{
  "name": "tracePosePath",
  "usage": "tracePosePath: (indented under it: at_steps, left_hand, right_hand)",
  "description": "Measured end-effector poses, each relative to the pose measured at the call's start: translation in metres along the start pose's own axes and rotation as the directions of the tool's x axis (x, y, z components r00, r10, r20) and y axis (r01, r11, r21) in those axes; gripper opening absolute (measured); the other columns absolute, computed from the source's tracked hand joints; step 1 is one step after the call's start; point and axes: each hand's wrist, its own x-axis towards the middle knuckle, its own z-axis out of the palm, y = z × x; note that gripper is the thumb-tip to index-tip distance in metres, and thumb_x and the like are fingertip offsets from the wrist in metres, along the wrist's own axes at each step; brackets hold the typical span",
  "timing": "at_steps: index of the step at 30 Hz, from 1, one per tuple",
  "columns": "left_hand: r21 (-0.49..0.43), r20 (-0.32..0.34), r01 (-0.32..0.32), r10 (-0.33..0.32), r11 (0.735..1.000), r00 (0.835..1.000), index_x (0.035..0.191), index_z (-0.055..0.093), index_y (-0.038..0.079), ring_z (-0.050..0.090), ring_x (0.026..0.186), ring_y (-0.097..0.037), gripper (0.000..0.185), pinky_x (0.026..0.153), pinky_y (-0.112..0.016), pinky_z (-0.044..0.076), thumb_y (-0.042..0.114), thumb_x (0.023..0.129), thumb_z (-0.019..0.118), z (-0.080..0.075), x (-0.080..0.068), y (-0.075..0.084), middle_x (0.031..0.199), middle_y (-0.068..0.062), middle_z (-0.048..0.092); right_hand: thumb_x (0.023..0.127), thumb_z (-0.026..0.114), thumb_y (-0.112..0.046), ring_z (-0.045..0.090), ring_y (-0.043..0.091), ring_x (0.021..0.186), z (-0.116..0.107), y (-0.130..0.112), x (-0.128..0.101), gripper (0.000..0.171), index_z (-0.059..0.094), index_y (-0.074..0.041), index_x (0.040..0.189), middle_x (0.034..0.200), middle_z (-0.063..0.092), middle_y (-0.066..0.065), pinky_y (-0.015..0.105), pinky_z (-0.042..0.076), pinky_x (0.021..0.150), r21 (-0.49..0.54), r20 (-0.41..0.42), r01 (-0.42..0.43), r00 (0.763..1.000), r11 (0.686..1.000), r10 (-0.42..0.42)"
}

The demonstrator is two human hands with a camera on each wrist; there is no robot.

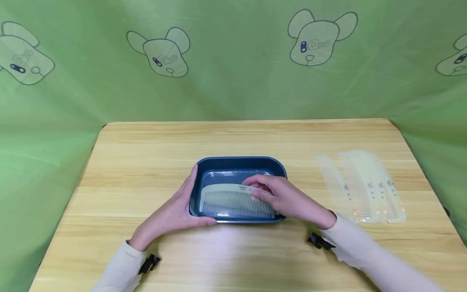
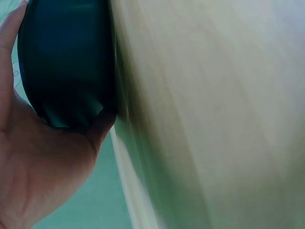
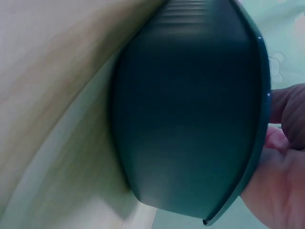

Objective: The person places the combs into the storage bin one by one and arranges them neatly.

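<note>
A dark blue rectangular tray (image 1: 238, 163) sits in the middle of the wooden table (image 1: 146, 154). Inside it lies a pale yellow comb (image 1: 226, 198), teeth toward me. My right hand (image 1: 271, 192) reaches over the tray's right side and grips the comb's right end with curled fingers. My left hand (image 1: 182, 207) rests against the tray's left wall with straight fingers, its thumb along the front rim. The left wrist view shows the left hand's palm (image 2: 38, 167) against the tray's corner (image 2: 66, 62). The right wrist view shows the tray's outer wall (image 3: 190, 109) and part of the right hand (image 3: 281, 176).
A row of overlapping pale combs (image 1: 361, 186) lies on the table to the right of the tray. Green cloth with cartoon bear prints (image 1: 310, 38) encloses the table at the back and sides. Bare wood lies to the left and in front.
</note>
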Motion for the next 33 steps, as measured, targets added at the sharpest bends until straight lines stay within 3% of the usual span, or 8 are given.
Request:
tracePosePath:
  at_steps: [6, 14, 23, 33]
  left_hand:
    - [-0.002, 0.001, 0.014, -0.014, 1.000, 1.000, 0.175, -0.015, 0.027, 0.013, 0.164, -0.033, 0.148, 0.127, -0.059, 0.024, 0.058, 0.081, 0.095, 0.000, -0.001, 0.000, 0.182, -0.006, -0.003]
    - [-0.007, -0.009, 0.012, -0.012, 1.000, 1.000, 0.175, -0.014, 0.025, 0.014, 0.164, -0.034, 0.149, 0.127, -0.058, 0.024, 0.055, 0.080, 0.097, 0.002, 0.000, 0.000, 0.182, -0.008, -0.002]
    - [-0.001, -0.010, -0.004, 0.004, 1.000, 1.000, 0.175, -0.015, 0.026, 0.013, 0.164, -0.033, 0.150, 0.128, -0.056, 0.023, 0.055, 0.080, 0.097, 0.002, 0.001, 0.001, 0.181, -0.009, -0.002]
    - [-0.006, -0.007, 0.009, -0.009, 1.000, 1.000, 0.175, -0.015, 0.027, 0.013, 0.164, -0.033, 0.149, 0.127, -0.058, 0.024, 0.056, 0.080, 0.097, 0.003, 0.000, 0.001, 0.181, -0.008, -0.002]
  right_hand:
    - [0.110, 0.065, -0.005, 0.056, 0.014, 0.082, 0.004, 0.001, 0.006, 0.025, 0.073, -0.007, 0.134, 0.094, 0.063, -0.005, 0.030, 0.052, 0.073, -0.050, 0.061, 0.023, 0.998, 0.998, -0.020]
    - [0.112, 0.062, -0.005, 0.057, 0.013, 0.087, 0.010, 0.001, 0.011, 0.023, 0.073, -0.005, 0.132, 0.099, 0.066, -0.004, 0.033, 0.053, 0.078, -0.120, 0.086, 0.048, 0.996, 0.992, -0.038]
    - [0.111, 0.061, -0.005, 0.061, 0.017, 0.105, 0.020, 0.001, 0.007, 0.023, 0.073, -0.008, 0.131, 0.118, 0.069, -0.001, 0.044, 0.057, 0.095, -0.303, 0.070, 0.066, 0.996, 0.951, -0.047]
    - [0.107, 0.069, -0.006, 0.059, 0.019, 0.111, 0.024, 0.001, 0.006, 0.027, 0.071, -0.004, 0.134, 0.123, 0.066, 0.004, 0.045, 0.054, 0.098, -0.379, 0.076, 0.071, 0.996, 0.923, -0.045]
